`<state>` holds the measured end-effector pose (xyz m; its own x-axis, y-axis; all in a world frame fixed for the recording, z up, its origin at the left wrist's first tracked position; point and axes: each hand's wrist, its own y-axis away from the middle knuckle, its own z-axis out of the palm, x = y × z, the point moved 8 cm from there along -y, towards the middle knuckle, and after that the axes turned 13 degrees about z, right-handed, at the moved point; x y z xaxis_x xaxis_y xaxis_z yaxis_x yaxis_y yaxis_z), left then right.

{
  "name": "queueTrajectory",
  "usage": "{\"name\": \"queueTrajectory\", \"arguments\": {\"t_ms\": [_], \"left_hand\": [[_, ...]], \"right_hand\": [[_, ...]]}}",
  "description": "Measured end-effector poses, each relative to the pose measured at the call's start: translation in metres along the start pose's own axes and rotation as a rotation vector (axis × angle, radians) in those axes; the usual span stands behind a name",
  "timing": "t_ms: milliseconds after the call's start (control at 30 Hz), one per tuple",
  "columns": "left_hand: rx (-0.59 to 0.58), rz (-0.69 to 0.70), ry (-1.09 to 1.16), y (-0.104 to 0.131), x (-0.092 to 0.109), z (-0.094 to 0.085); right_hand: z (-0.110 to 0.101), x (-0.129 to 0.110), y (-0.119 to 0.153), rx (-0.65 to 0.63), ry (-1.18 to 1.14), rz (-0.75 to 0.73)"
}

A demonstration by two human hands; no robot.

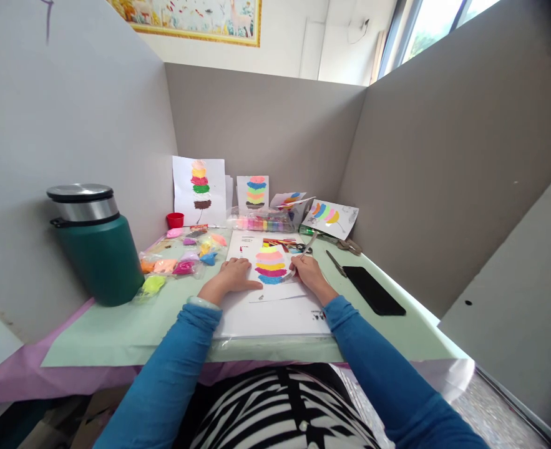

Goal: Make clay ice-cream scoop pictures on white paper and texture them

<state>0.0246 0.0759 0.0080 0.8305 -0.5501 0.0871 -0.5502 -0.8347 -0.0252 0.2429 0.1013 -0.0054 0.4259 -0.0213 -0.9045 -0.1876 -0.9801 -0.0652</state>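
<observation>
On the white paper [262,293] in front of me are stacked, wavy bands of coloured clay [271,264]: yellow, pink, pale lilac, yellow, magenta and blue, from top to bottom. My left hand [232,276] rests flat on the left side of the sheet, thumb stretched toward the blue band. My right hand [309,269] is closed round a silver fork [309,244]. Its handle rises above the fist, and its tined end is at the right edge of the lower bands. Whether the tines press into the clay I cannot tell.
Bags of coloured clay [185,267] and a green thermos [98,249] stand left. Behind are a red cup [175,219], finished clay pictures [200,187], a clear pack of clay [263,221] and coloured pencils [279,244]. A pen [336,263] and a black phone [373,290] lie right.
</observation>
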Motion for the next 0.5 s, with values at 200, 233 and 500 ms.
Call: {"name": "queueTrajectory", "arguments": {"t_ms": [200, 233, 500], "left_hand": [[-0.004, 0.005, 0.012, -0.0003, -0.0007, 0.0011], [-0.002, 0.005, 0.011, -0.0007, -0.001, 0.0013], [-0.008, 0.006, 0.008, -0.0005, -0.0002, 0.0006]], "right_hand": [[-0.0056, 0.0019, -0.0012, 0.039, 0.051, 0.006], [-0.0052, 0.0015, -0.0006, 0.031, 0.022, 0.004], [-0.0029, -0.0037, 0.0031, 0.037, 0.071, -0.024]]}}
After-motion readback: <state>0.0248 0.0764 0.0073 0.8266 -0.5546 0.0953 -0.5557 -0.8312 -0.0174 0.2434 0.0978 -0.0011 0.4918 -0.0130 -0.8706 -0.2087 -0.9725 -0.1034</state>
